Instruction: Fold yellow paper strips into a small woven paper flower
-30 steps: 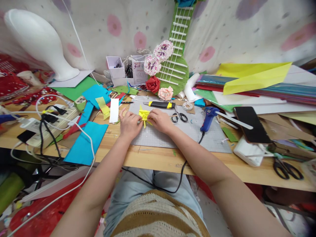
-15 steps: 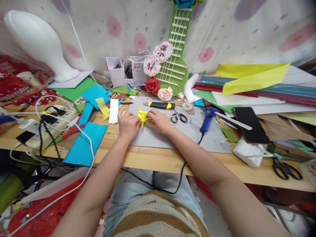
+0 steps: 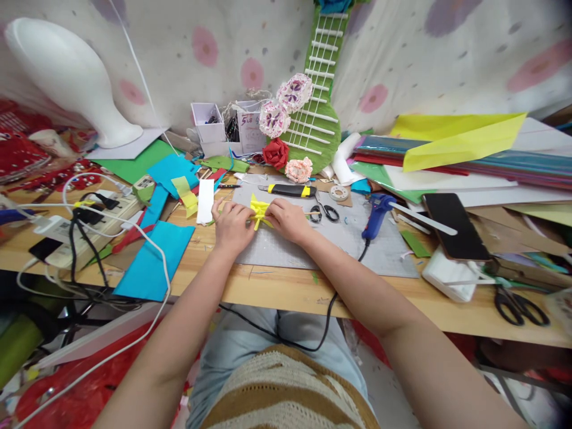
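My left grip (image 3: 233,227) and my right grip (image 3: 290,220) both pinch the spiky yellow paper piece (image 3: 259,210), which sits between them over the grey mat (image 3: 277,250). My fingers hide part of it.

Taking the yellow piece as the centre of the dial, a black-and-yellow cutter (image 3: 290,190) lies near at 2 o'clock, with a roll of tape (image 3: 338,193) beyond it. Small black scissors (image 3: 330,213) lie at 3, just past my right grip, and the blue glue gun (image 3: 374,217) is farther along that line. Its black cord (image 3: 333,304) passes behind my right forearm and over the edge of the worktop (image 3: 268,283). A phone (image 3: 456,226) is well apart at 3. On the other side, a white strip (image 3: 205,201) is near at 9, blue paper (image 3: 154,259) is at 8 and a crowded power strip (image 3: 98,220) is far off at 9. A green guitar shape (image 3: 315,134) stands at 1.

The white box (image 3: 252,128) at 12 carries dark marks, seemingly a 5 and an 8; the rest is too small to read.
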`<state>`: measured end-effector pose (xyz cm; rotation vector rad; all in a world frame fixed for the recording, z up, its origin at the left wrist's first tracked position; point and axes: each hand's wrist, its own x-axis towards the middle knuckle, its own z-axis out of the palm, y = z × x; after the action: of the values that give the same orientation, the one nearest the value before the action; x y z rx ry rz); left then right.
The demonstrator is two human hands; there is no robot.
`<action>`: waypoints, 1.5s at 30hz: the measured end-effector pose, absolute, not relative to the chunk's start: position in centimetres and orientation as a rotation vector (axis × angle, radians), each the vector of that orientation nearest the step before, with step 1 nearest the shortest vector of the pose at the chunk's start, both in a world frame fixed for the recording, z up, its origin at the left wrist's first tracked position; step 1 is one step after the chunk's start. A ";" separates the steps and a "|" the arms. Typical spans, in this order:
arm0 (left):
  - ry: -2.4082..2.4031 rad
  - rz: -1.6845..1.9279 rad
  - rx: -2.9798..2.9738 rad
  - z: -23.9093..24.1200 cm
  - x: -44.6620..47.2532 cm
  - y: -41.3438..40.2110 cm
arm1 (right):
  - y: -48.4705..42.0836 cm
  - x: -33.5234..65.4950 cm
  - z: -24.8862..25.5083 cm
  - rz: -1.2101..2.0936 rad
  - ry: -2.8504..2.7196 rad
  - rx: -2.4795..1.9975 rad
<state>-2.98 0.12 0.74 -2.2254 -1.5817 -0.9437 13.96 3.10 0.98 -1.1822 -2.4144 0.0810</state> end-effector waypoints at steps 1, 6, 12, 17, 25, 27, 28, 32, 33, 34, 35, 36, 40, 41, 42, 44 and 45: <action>-1.590 -0.967 -2.192 0.8 -2.8 0.0 | 3.1 13.9 0.9 0.074 -2.402 -1.191; -1.634 -1.045 -2.103 0.6 -1.8 -0.1 | 3.1 13.8 0.7 0.075 -2.317 -1.240; -1.680 -0.965 -2.167 -0.2 -1.8 0.3 | 3.1 13.7 0.5 0.127 -2.248 -1.241; -1.640 -0.903 -2.182 -0.5 -1.2 0.1 | 3.2 13.9 0.3 0.165 -2.166 -1.251; -1.712 -1.027 -2.162 0.3 -1.9 0.0 | 3.2 14.4 0.5 0.165 -2.246 -1.232; -1.723 -1.008 -2.145 0.5 -2.5 0.3 | 3.2 14.5 0.6 0.165 -2.278 -1.231; -1.728 -0.990 -2.150 0.4 -2.8 0.5 | 3.2 14.6 0.6 0.165 -2.291 -1.229; -1.716 -0.959 -2.190 0.1 -2.9 1.1 | 3.2 14.8 0.7 0.172 -2.325 -1.211; -1.701 -0.959 -2.209 0.0 -2.9 1.1 | 3.2 14.8 0.8 0.170 -2.329 -1.205; -1.685 -0.962 -2.229 0.0 -2.8 1.2 | 3.2 14.9 0.8 0.167 -2.333 -1.199; -1.670 -0.966 -2.247 -0.1 -2.8 1.2 | 3.3 14.9 0.8 0.163 -2.337 -1.193; -1.658 -0.974 -2.263 -0.1 -2.8 1.2 | 3.3 15.0 0.8 0.160 -2.341 -1.188; -1.607 -0.994 -2.317 0.1 -3.0 1.1 | 3.4 15.2 0.8 0.149 -2.363 -1.160; -1.593 -0.987 -2.330 0.2 -3.1 1.1 | 3.4 15.2 0.8 0.146 -2.369 -1.155; -1.580 -0.975 -2.340 0.2 -3.1 1.1 | 3.4 15.3 0.7 0.143 -2.373 -1.151; -1.557 -0.950 -2.350 0.2 -3.2 1.0 | 3.5 15.4 0.7 0.139 -2.375 -1.140; -1.546 -0.940 -2.350 0.2 -3.2 1.1 | 3.5 15.4 0.7 0.137 -2.374 -1.133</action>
<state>-3.17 1.05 0.21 -2.3497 -1.5456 -0.9404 15.42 3.50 0.65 -1.1326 -2.3744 0.1370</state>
